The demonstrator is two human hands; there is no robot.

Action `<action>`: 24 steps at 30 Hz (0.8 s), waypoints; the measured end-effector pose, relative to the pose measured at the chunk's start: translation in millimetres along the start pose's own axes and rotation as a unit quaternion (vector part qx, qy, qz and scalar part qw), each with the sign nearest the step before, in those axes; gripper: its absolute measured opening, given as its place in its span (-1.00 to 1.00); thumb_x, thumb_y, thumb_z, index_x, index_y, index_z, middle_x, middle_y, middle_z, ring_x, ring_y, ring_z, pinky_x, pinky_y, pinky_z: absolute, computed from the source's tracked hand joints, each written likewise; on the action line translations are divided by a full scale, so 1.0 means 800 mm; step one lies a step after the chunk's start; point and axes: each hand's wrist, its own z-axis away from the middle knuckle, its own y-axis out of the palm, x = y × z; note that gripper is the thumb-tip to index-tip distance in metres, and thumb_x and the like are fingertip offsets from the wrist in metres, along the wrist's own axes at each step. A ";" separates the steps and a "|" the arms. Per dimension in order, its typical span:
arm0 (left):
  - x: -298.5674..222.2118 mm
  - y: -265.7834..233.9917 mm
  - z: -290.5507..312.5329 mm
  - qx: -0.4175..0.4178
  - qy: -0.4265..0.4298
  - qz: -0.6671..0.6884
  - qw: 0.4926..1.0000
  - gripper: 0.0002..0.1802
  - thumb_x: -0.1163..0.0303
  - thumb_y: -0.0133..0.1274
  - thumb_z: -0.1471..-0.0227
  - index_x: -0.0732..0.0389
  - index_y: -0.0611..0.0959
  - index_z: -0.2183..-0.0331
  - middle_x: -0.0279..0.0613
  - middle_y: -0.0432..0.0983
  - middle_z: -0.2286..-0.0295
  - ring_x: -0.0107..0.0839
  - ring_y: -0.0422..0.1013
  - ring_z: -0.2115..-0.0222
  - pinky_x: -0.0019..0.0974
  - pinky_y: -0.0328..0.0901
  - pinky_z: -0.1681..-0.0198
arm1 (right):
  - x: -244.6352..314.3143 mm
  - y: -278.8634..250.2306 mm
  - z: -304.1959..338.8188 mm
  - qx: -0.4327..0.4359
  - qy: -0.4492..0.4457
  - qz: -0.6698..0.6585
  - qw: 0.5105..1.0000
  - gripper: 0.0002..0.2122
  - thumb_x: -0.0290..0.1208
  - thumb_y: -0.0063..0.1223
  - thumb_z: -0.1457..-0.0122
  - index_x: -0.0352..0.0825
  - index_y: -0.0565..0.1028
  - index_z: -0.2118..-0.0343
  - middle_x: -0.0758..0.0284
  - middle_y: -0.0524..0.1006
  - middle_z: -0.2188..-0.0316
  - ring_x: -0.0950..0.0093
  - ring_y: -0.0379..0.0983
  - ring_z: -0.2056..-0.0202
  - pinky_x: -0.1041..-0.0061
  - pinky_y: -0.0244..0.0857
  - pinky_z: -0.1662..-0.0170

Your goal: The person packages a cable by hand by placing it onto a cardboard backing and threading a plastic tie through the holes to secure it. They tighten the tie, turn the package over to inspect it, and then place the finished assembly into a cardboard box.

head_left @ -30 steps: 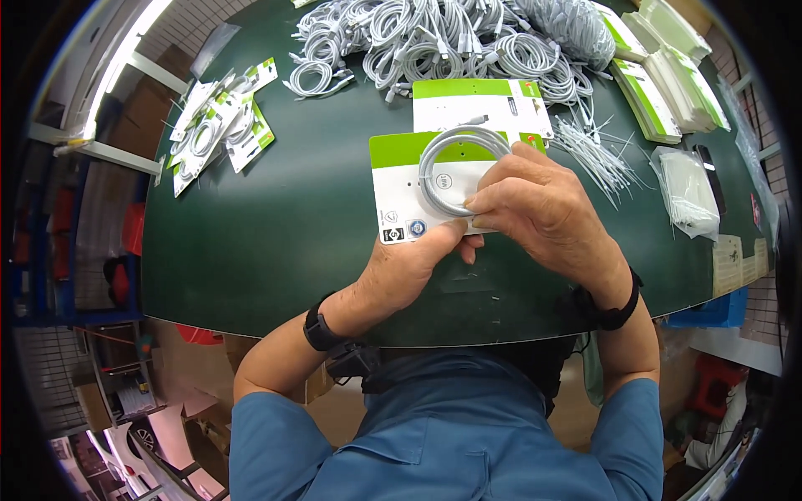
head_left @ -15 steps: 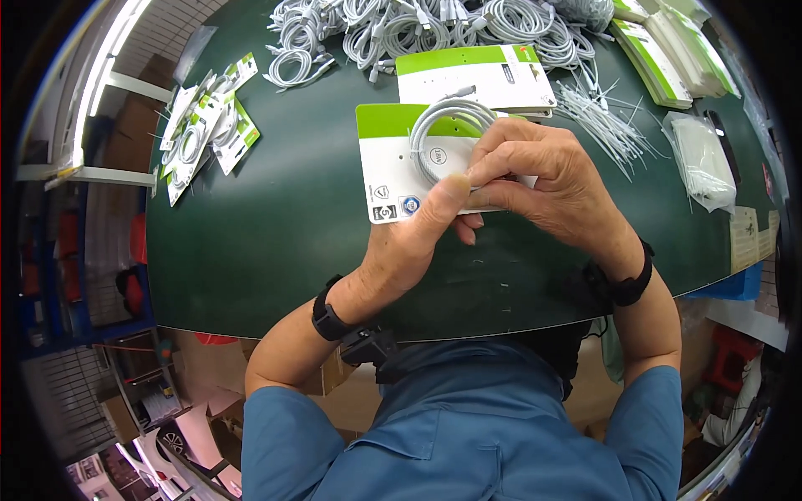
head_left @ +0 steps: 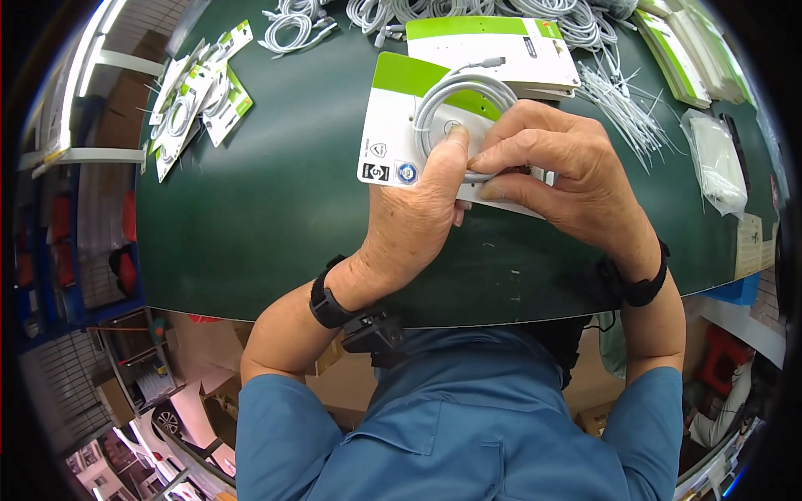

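A white and green backing card (head_left: 388, 104) is tilted above the table in front of me, with a coiled grey-white charging cable (head_left: 429, 108) lying against its face. My left hand (head_left: 413, 204) grips the card from its lower edge, thumb pressed over the coil and the other fingers behind. At the coil's lower right, my right hand (head_left: 568, 163) pinches the cable between thumb and fingers. Those fingers cover part of the coil and card, so the exact spot of the pinch is hidden. One cable plug (head_left: 493, 63) sticks out at the top.
Behind lies a stack of backing cards (head_left: 493, 50), with loose white cable ties (head_left: 622, 113) to its right. Coiled cables (head_left: 434, 8) line the far edge. Carded cables (head_left: 180, 117) are heaped at left. More cards (head_left: 672, 58) and a plastic bag (head_left: 717, 163) are at right.
The table's contents sit a little higher in view. The card has turned slightly clockwise, and my right hand has shifted along the coil's lower right, its fingers slightly more apart.
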 end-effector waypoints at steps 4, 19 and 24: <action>0.001 -0.002 -0.001 0.001 -0.010 0.010 1.000 -0.71 0.30 0.08 -0.29 0.33 0.55 0.10 -0.25 0.52 0.48 -0.62 0.37 0.68 -0.51 0.24 0.71 | 0.002 0.002 -0.002 -0.003 -0.012 0.017 1.000 -0.76 -0.65 0.42 0.03 -0.34 0.67 0.26 0.32 0.60 0.35 0.45 0.58 0.33 0.50 0.46 0.25; 0.000 -0.011 -0.004 0.042 -0.042 0.002 0.998 -0.63 0.21 0.09 -0.31 0.35 0.56 0.08 -0.23 0.54 0.44 -0.61 0.42 0.66 -0.55 0.31 0.68 | 0.002 0.006 0.004 0.004 0.031 0.019 0.999 -0.80 -0.69 0.39 0.03 -0.35 0.64 0.32 0.33 0.58 0.36 0.46 0.55 0.35 0.52 0.42 0.30; -0.006 -0.006 -0.001 0.033 -0.036 -0.016 0.999 -0.66 0.26 0.11 -0.28 0.36 0.55 0.09 -0.23 0.55 0.43 -0.61 0.42 0.67 -0.53 0.31 0.68 | 0.002 0.003 0.003 0.012 0.025 0.008 1.000 -0.79 -0.70 0.37 0.03 -0.35 0.65 0.32 0.32 0.58 0.34 0.46 0.54 0.36 0.51 0.42 0.30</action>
